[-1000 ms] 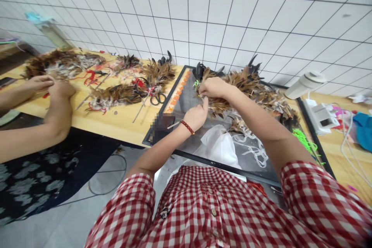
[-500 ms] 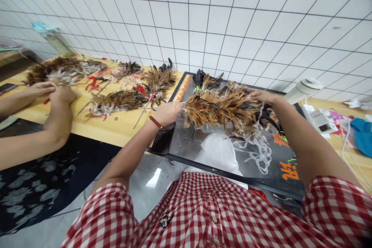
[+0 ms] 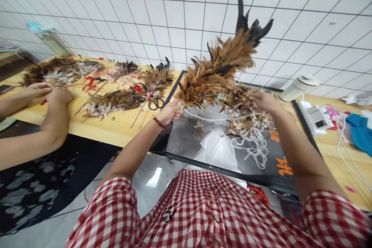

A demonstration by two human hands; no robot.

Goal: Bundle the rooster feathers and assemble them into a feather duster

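Observation:
My left hand [image 3: 172, 112] is closed round the lower end of a feather duster [image 3: 215, 69]. The duster slants up to the right, brown along its length with black feathers at the tip. Bright green ties show beside my fingers. A white strip [image 3: 209, 118] runs from near my left hand towards the right. My right hand [image 3: 263, 102] has its fingers pressed together at a heap of brown feathers [image 3: 236, 97] on a black board [image 3: 186, 139]. A loose tangle of white strip [image 3: 255, 145] lies below it.
Left of me, another person's hands [image 3: 49, 91] work at a long bundle of feathers [image 3: 58, 71]. Finished-looking feather pieces [image 3: 116, 100] and black scissors [image 3: 156, 104] lie on the wooden table [image 3: 122, 126]. A white bottle [image 3: 299, 87] and a power adapter [image 3: 316, 116] stand at right.
The feather duster, lying flat across the board before, now tilts up with its black tip against the wall. My right hand has left it and is at the feather heap.

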